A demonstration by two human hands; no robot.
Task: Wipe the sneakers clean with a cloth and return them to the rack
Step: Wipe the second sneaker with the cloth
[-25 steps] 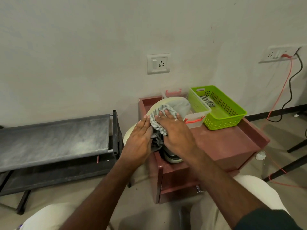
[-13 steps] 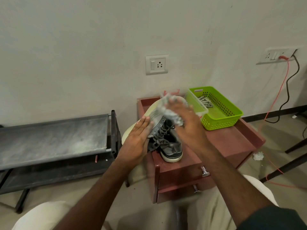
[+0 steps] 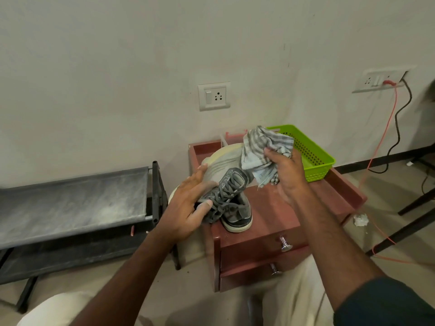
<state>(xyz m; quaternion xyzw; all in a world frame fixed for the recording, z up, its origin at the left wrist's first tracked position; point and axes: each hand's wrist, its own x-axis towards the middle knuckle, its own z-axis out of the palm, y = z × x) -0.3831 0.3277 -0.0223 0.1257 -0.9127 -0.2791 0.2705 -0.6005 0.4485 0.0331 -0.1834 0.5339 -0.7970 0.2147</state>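
Observation:
A grey sneaker [image 3: 235,208] with dark laces and a white sole stands on the reddish-brown drawer cabinet [image 3: 277,222], toe toward me. My left hand [image 3: 190,203] rests against its left side, fingers spread, thumb on the laces. My right hand [image 3: 287,170] is raised to the sneaker's right and grips a crumpled grey-and-white striped cloth [image 3: 263,149], clear of the shoe. A dusty black shoe rack [image 3: 73,203] stands to the left on the floor; I see no shoes on it.
A green plastic basket [image 3: 313,156] sits at the cabinet's back right. A pale grey rounded object [image 3: 226,158] lies behind the sneaker. Wall sockets, an orange cable [image 3: 381,142], a black cable and dark furniture legs [image 3: 414,208] are at the right. A crumpled white scrap [image 3: 360,220] lies on the floor.
My right hand lifted the cloth off the sneaker and moved up and to the right. The sneaker is now uncovered. My left hand stayed at its side.

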